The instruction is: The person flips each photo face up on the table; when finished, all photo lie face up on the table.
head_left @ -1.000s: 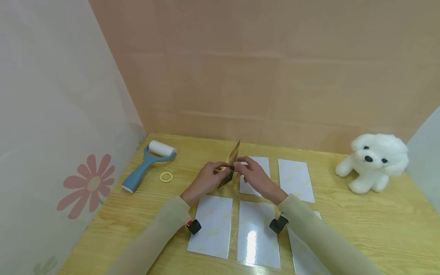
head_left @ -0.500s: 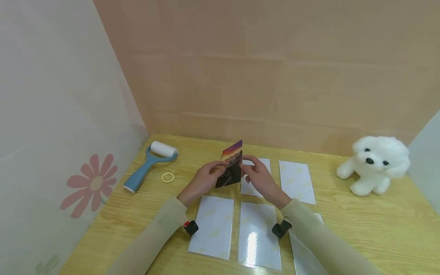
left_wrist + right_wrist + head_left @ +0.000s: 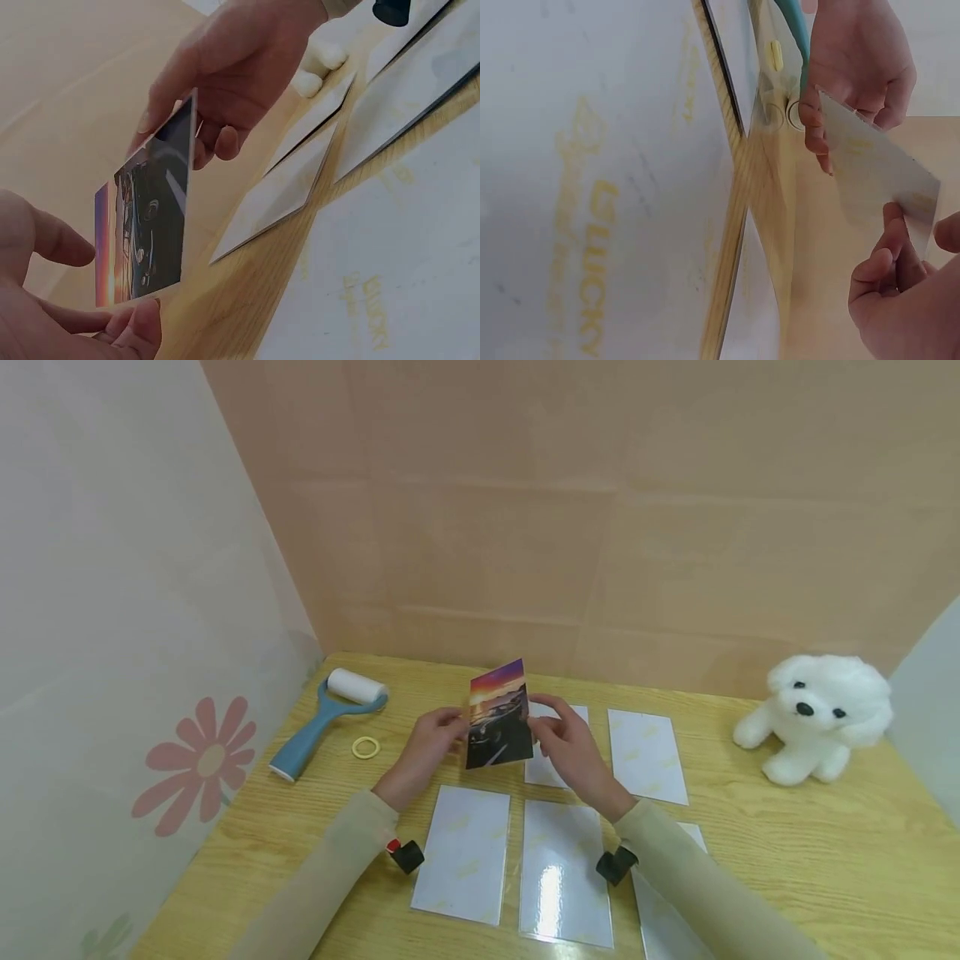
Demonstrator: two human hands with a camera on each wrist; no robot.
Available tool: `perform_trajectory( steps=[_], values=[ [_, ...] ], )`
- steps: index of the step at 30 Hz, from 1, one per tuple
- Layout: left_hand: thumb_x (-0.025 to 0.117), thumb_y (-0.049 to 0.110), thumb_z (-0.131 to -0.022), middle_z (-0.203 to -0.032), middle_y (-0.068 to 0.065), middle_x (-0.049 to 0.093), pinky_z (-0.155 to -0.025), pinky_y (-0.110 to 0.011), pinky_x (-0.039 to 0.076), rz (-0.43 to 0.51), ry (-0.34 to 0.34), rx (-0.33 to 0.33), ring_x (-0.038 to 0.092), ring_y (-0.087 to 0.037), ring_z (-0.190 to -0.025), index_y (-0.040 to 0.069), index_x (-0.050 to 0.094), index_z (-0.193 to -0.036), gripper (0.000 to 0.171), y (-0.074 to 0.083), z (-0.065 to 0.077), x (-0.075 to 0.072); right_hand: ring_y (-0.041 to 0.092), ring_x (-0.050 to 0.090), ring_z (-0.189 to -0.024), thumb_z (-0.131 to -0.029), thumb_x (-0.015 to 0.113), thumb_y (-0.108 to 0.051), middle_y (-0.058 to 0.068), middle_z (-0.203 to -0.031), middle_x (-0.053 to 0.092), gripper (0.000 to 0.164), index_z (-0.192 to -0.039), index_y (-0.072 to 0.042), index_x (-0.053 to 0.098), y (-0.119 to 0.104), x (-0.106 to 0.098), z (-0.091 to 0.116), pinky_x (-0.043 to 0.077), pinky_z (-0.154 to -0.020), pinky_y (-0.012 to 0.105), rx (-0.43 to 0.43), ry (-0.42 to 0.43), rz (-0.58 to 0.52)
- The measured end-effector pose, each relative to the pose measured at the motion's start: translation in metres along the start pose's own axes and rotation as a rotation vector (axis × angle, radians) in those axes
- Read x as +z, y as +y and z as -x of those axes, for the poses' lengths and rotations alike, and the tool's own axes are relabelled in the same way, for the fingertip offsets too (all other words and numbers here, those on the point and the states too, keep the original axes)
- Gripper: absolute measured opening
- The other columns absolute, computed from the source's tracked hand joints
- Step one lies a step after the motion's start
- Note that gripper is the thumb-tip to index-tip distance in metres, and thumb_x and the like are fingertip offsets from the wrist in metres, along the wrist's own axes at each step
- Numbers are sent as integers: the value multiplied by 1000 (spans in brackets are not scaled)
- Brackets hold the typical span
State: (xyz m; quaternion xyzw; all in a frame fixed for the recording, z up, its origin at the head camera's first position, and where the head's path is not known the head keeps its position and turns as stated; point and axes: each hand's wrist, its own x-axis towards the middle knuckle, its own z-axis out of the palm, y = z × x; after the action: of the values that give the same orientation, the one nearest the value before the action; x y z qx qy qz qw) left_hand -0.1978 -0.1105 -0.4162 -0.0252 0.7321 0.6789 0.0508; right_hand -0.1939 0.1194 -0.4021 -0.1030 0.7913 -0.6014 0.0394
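Observation:
A photo print of a car on a road at sunset [image 3: 498, 718] is held upright and slightly turned, picture side toward the head camera. My left hand [image 3: 426, 747] has thumb and fingertips at its left edge. On the opposite edge, my right hand [image 3: 568, 745] pinches it between thumb and fingers. The left wrist view shows the glossy picture [image 3: 154, 214] with the left thumb [image 3: 66, 241] right at its border. From the right wrist, the pale back of the print [image 3: 874, 165] shows, with right fingertips [image 3: 892, 217] against it.
Several white-backed prints lie face down in rows, including one at front left [image 3: 461, 856], one at front middle [image 3: 564, 893] and one at back right [image 3: 647, 752]. A blue-handled roller [image 3: 318, 722] and yellow ring [image 3: 365, 747] lie left; a white plush dog [image 3: 813, 718] sits right.
The print has turned from edge-on to showing its picture to the head camera. My left hand has shifted left, its thumb moving off the picture to the edge.

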Motion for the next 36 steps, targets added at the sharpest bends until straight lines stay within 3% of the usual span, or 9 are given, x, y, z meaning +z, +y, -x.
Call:
perform_trajectory(
  steps=[7, 12, 15, 19, 28, 36],
  values=[
    [59, 10, -99, -104, -17, 64, -83, -42, 55, 15, -11, 15, 61, -22, -86, -9, 62, -129, 35, 4, 4, -6, 34, 61, -92, -104, 59, -19, 11, -103, 69, 38, -141, -13, 55, 3, -2, 1, 51, -77, 34, -43, 30, 119],
    [58, 11, -98, -116, -20, 63, -91, -49, 52, 12, -7, 23, 61, -31, -94, -6, 62, -131, 38, 6, 7, -10, 36, 62, -91, -102, 62, -17, 10, -100, 70, 37, -138, -11, 58, 4, -1, 2, 49, -73, 34, -25, 52, 163],
    [57, 10, -96, -120, -20, 62, -93, -51, 50, 4, 4, 25, 60, -32, -96, -6, 62, -131, 39, 7, 9, -11, 31, 63, -88, -100, 64, -16, 9, -97, 71, 36, -136, -10, 60, 4, 0, 1, 50, -72, 34, 0, 65, 212],
    [55, 8, -95, -118, -21, 62, -93, -51, 50, 2, 11, 33, 60, -33, -95, -7, 62, -132, 39, 10, 10, -12, 25, 64, -85, -98, 67, -15, 8, -96, 73, 35, -132, -9, 62, 5, 2, 0, 50, -70, 34, 33, 75, 285],
    [53, 7, -98, -114, -19, 64, -92, -50, 51, -21, -5, 45, 60, -36, -96, -4, 62, -133, 38, 8, 9, -16, 27, 69, -85, -97, 69, -15, 10, -96, 75, 29, -125, -6, 66, 7, 3, 0, 50, -65, 31, 83, 83, 311],
    [54, 13, -99, -107, -16, 65, -90, -47, 52, -67, -8, -1, 60, -37, -96, -2, 61, -136, 40, 9, 8, -16, 23, 67, -83, -96, 69, -14, 8, -93, 75, 24, -118, -6, 70, 11, 6, -5, 51, -70, 34, 77, 98, 374]
  ],
)
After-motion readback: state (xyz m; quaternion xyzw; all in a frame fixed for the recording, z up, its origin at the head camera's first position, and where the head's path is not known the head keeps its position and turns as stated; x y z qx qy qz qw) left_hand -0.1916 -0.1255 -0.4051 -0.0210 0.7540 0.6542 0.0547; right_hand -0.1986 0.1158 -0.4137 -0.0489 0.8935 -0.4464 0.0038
